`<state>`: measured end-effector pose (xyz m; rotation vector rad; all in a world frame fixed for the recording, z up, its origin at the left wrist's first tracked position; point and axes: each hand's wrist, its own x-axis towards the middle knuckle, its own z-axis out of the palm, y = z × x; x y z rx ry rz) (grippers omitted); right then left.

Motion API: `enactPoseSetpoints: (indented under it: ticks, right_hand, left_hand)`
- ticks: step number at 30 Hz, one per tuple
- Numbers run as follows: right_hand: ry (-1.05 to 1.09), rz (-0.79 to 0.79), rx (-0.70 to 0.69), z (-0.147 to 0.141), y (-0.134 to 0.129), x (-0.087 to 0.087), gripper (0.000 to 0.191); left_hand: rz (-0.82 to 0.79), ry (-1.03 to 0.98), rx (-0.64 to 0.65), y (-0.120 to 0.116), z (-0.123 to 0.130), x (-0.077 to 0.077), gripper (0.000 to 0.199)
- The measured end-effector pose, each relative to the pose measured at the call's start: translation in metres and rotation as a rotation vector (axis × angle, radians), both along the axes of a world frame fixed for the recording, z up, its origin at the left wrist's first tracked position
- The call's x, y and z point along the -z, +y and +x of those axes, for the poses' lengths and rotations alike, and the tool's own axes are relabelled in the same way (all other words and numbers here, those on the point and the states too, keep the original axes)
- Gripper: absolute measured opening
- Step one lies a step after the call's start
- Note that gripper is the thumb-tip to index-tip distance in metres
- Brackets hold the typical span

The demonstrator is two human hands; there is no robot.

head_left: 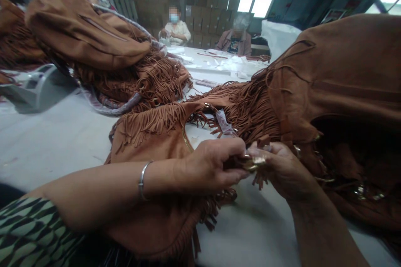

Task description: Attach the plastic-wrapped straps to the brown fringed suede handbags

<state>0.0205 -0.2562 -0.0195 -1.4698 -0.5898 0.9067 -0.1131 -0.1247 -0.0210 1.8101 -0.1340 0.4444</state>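
Note:
My left hand (213, 164) is closed around something brown at the end of a gold-coloured metal fitting (257, 162). Facing it, my right hand (280, 164) pinches the same fitting and a short brown strip, its thumb against the metal. The fitting's exact kind is partly hidden by my fingers. Under my left forearm lies a brown fringed bag (150, 133) with a gold zip along its opening. Just behind my hands, a strap wrapped in clear plastic (224, 122) joins a metal clip on the bag.
A large brown bag (351, 58) gapes at the right, with fringe beside it. More fringed bags (94, 41) are piled at the left, near a grey plastic holder (44, 87). Across the white table (46, 146), two people sit before stacked cartons; another person stands at the upper left.

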Motion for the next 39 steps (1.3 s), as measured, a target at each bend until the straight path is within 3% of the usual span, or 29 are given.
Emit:
enactPoseSetpoints:
  ticks: [3, 5, 7, 9, 11, 16, 18, 21, 25, 27, 31, 34, 37, 39]
  right_hand:
    - [-0.007, -0.033, -0.112, 0.001, -0.005, 0.0, 0.036]
    - [-0.016, -0.036, -0.181, 0.002, -0.009, -0.001, 0.034]
    - [-0.034, -0.031, -0.23, 0.002, -0.012, -0.001, 0.031]
    - [-0.032, -0.019, -0.23, 0.001, -0.013, -0.002, 0.028]
    - [0.0, -0.005, -0.185, -0.001, -0.013, -0.003, 0.026]
    - [0.072, 0.056, -0.075, -0.001, -0.007, -0.004, 0.023]
    - [0.061, 0.1, -0.049, 0.001, -0.006, -0.002, 0.02]
    - [0.02, 0.122, -0.064, 0.002, -0.005, 0.001, 0.029]
    - [0.014, 0.151, -0.049, -0.001, 0.001, 0.005, 0.027]
    - [-0.016, 0.166, -0.003, -0.003, 0.003, 0.007, 0.026]
    - [-0.123, 0.167, 0.107, -0.002, 0.003, 0.008, 0.03]
    - [-0.193, 0.161, 0.187, -0.002, -0.001, 0.006, 0.033]
    - [-0.207, 0.179, 0.198, -0.008, -0.002, 0.0, 0.036]
    - [-0.182, 0.206, 0.165, -0.013, -0.002, -0.004, 0.038]
  left_hand:
    - [0.729, -0.268, -0.161, -0.005, -0.005, 0.006, 0.012]
    - [1.054, -0.491, -0.264, -0.007, -0.007, 0.01, 0.013]
    - [1.204, -0.663, -0.335, -0.007, -0.007, 0.011, 0.011]
    - [1.197, -0.664, -0.309, -0.006, -0.008, 0.011, 0.009]
    - [0.989, -0.534, -0.216, -0.005, -0.008, 0.009, 0.008]
    - [-0.091, -0.044, 0.099, 0.002, -0.002, 0.007, 0.023]
    - [-0.395, 0.044, 0.166, 0.006, 0.002, 0.007, 0.027]
    - [-0.654, 0.164, 0.226, 0.01, 0.007, 0.009, 0.035]
    - [-0.726, 0.306, 0.283, 0.013, 0.015, 0.01, 0.03]
    - [-0.619, 0.344, 0.166, 0.015, 0.021, 0.007, 0.018]
    - [-0.182, 0.387, -0.229, 0.025, 0.023, -0.011, 0.017]
    - [0.167, 0.12, -0.512, 0.019, 0.004, -0.029, 0.008]
    - [0.667, -0.164, -0.62, -0.009, -0.02, -0.039, 0.032]
    - [0.918, -0.115, -0.6, -0.031, -0.028, -0.036, 0.054]
